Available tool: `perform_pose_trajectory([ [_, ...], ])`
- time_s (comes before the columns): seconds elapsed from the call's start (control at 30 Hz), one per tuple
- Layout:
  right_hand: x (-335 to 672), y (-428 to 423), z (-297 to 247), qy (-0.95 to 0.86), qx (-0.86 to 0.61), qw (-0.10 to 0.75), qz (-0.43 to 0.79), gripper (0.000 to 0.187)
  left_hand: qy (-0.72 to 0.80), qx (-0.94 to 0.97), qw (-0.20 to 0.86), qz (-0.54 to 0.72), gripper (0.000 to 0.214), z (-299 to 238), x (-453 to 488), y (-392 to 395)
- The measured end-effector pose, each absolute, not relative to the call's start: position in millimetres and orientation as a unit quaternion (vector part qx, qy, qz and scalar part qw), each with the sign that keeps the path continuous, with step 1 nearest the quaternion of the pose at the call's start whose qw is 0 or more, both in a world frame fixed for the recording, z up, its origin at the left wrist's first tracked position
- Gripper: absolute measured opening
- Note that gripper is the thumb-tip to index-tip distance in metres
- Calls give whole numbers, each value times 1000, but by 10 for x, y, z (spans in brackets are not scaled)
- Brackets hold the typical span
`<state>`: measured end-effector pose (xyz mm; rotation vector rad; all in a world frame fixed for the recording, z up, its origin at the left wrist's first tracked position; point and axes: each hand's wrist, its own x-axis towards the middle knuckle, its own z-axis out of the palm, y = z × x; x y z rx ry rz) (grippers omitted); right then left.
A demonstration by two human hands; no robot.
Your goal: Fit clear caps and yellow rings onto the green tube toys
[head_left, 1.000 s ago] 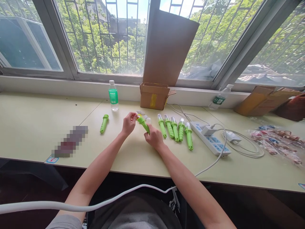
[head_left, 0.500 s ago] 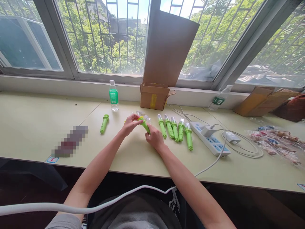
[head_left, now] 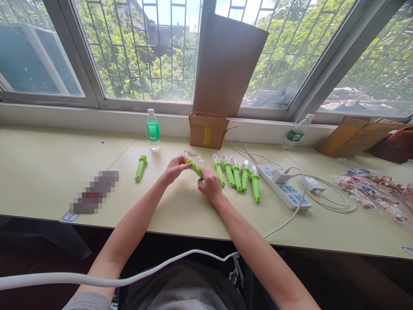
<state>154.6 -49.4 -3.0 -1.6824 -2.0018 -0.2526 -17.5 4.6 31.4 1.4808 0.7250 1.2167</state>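
Both hands hold one green flashlight-shaped stick (head_left: 195, 169) above the table, tilted down to the right. My left hand (head_left: 177, 167) pinches its upper end, where a yellow rim shows. My right hand (head_left: 210, 185) is closed around its lower end. Behind my hands lie clear plastic caps (head_left: 200, 161), partly hidden. Several green sticks with clear caps (head_left: 236, 175) lie in a row to the right. A capless green stick (head_left: 141, 168) lies alone to the left.
A water bottle (head_left: 153, 131) and a small cardboard box (head_left: 208, 131) stand by the window. On the right are a power strip (head_left: 287, 189) with cables, a second bottle (head_left: 295, 134) and bagged items (head_left: 371, 189). Another person's hand (head_left: 408, 196) shows at the right edge.
My hands stay almost in place on the green stick, with only a slight shift. Another person's hand has come into view at the right edge, by the bagged items.
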Motion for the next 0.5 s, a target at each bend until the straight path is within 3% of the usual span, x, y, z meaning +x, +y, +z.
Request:
perform_pose_trajectory([
  [0.5, 1559, -477, -37, -723, -638, 242, -108, 72, 311, 639, 458, 535, 35, 260, -159, 71],
])
